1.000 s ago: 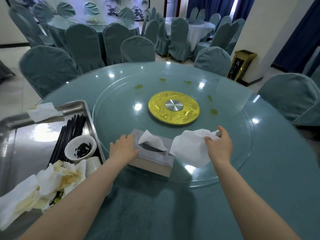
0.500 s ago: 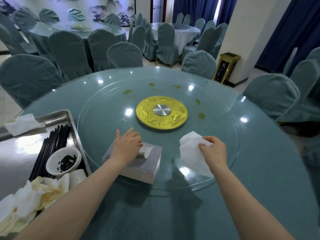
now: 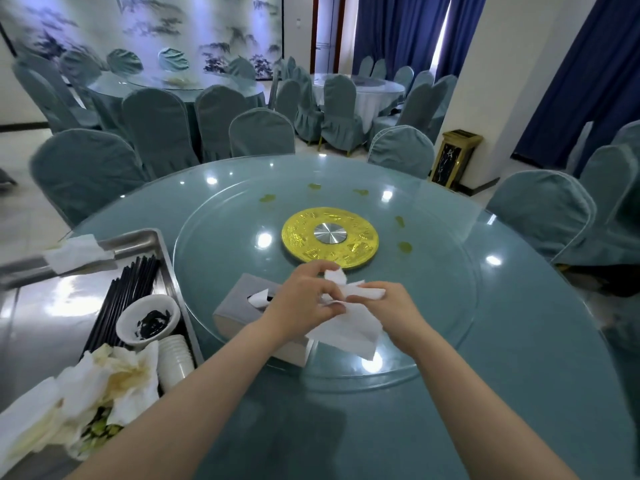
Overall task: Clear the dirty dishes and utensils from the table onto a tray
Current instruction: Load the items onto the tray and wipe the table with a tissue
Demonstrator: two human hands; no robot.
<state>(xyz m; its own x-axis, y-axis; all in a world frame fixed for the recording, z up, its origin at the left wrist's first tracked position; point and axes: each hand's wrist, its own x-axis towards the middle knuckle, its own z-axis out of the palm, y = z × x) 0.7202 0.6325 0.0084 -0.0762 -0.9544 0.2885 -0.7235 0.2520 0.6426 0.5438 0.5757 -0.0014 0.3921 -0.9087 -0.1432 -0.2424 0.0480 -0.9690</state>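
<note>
Both hands hold one white tissue [image 3: 349, 325] above the glass turntable. My left hand [image 3: 304, 299] pinches its upper part and my right hand [image 3: 391, 308] pinches its right edge. Under my left hand lies a grey tissue box [image 3: 239, 303] with another tissue poking out of its slot. At the left, a steel tray [image 3: 166, 258] holds black chopsticks [image 3: 128, 299], a white bowl [image 3: 149, 322] with dark residue, a stack of small white dishes [image 3: 175, 358] and crumpled soiled napkins [image 3: 104, 386].
The glass turntable [image 3: 433, 306] has a gold hub [image 3: 329, 237] and several yellowish spill spots [image 3: 403, 247]. A folded napkin [image 3: 74, 252] lies on the tray's far rim. Teal-covered chairs [image 3: 540, 213] ring the round table.
My left hand left the tissue box and came to the tissue held by my right hand. Both hands now meet over the box's right end.
</note>
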